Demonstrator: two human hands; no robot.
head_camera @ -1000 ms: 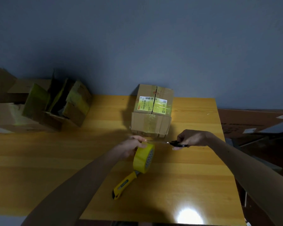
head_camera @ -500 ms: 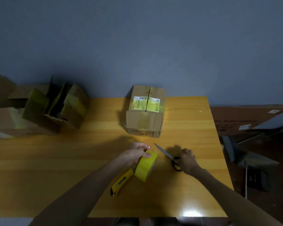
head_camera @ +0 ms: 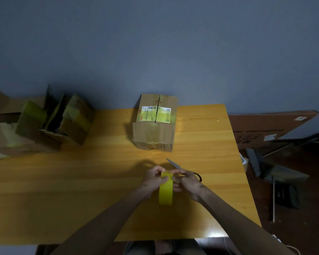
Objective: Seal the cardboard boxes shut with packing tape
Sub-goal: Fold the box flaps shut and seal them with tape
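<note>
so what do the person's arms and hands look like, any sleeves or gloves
Left hand and right hand are bare, on bare forearms: no sleeves, gloves, watch or bracelet in view. A tiny glint by the left fingers might be a ring; too small to tell.

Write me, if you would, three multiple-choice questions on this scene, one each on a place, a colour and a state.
1. Where do the scissors lie?
A. On a shelf
B. On the table, between the box and the hands
C. On the floor

2. What colour is the tape roll?
A. Yellow
B. Red
C. White

3. What are the left hand and right hand doing?
A. Resting flat on the table
B. Cutting with the scissors
C. Both holding the tape roll

Answers:
1. B: the blade shows on the wood just beyond the hands.
2. A: the roll's band is plainly yellow.
3. C: the fingers of both hands curl round the roll.
</note>
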